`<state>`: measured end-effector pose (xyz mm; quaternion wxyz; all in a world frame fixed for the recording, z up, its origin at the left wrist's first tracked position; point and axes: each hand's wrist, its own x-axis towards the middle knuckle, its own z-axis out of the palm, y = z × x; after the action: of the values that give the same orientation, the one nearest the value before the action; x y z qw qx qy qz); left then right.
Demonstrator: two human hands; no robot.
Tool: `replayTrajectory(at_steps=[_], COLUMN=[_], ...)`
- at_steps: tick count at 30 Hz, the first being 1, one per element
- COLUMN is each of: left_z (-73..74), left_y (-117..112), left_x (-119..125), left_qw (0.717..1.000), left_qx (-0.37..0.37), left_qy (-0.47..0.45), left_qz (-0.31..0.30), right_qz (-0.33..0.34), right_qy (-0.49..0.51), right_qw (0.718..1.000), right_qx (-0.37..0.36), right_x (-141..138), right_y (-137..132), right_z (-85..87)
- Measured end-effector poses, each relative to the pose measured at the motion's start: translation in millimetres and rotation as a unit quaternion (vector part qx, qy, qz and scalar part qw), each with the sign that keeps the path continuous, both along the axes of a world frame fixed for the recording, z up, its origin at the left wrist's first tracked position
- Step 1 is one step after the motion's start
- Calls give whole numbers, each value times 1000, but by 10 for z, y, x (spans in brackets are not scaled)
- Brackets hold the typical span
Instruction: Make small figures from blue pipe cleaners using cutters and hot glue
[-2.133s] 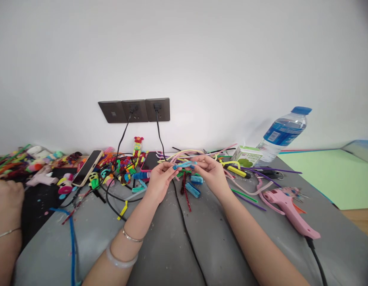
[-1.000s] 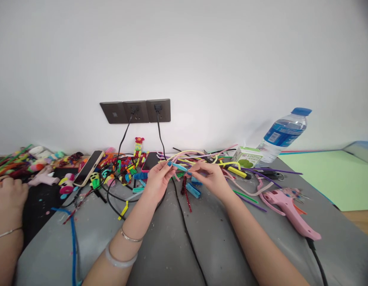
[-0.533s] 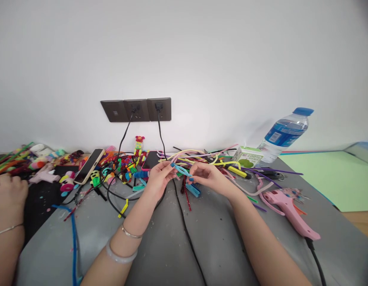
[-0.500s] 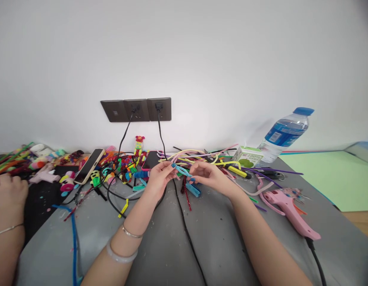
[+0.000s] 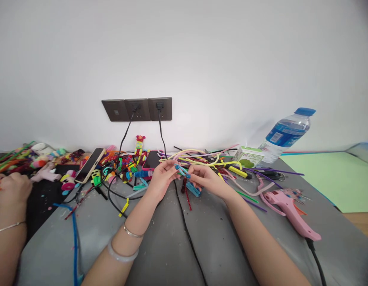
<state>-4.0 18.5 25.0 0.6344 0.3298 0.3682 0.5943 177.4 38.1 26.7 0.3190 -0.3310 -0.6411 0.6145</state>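
Observation:
Between my two hands is a light-blue bent pipe cleaner [image 5: 183,171], held just above the table. My left hand [image 5: 162,179] pinches its left end between thumb and finger. Its right end is pinched by my right hand [image 5: 205,179], whose other fingers curl loosely. Fingers cover part of the piece, so its full shape is hidden. Below my right hand lies a bundle of short blue pipe cleaner pieces [image 5: 193,189], beside a dark red tinsel strand [image 5: 188,196]. Past my hands, yellow and pink pipe cleaners [image 5: 198,153] are heaped.
A pink glue gun [image 5: 291,212] lies at the right, its cord trailing forward. A water bottle [image 5: 286,135] and a green-white box [image 5: 247,157] stand behind. A black cable [image 5: 185,226] crosses the table. At the left are a phone [image 5: 90,165], small figures and a co-worker's hand [image 5: 15,190].
My hands have drawn slightly closer together, and less of the light-blue piece shows between them. The co-worker's hand at the left has shifted a little right, with something orange now visible at it.

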Motion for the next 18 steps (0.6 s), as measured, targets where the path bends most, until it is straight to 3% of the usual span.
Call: replayTrajectory(at_steps=[6, 9, 12, 18], left_z=[22, 32, 35, 10], left_y=[-23, -25, -17, 0], left_x=[-45, -98, -132, -96], left_qw=[991, 980, 973, 980], left_qx=[27, 57, 72, 91], left_qy=[69, 127, 169, 162], left_qz=[-115, -141, -142, -72], right_qz=[17, 40, 37, 1], right_qy=[23, 13, 8, 47], right_qw=[999, 998, 998, 999], right_qx=[-42, -55, -54, -24], right_x=[41, 66, 88, 71], right_y=[-4, 2, 19, 12], right_z=[15, 10, -5, -2])
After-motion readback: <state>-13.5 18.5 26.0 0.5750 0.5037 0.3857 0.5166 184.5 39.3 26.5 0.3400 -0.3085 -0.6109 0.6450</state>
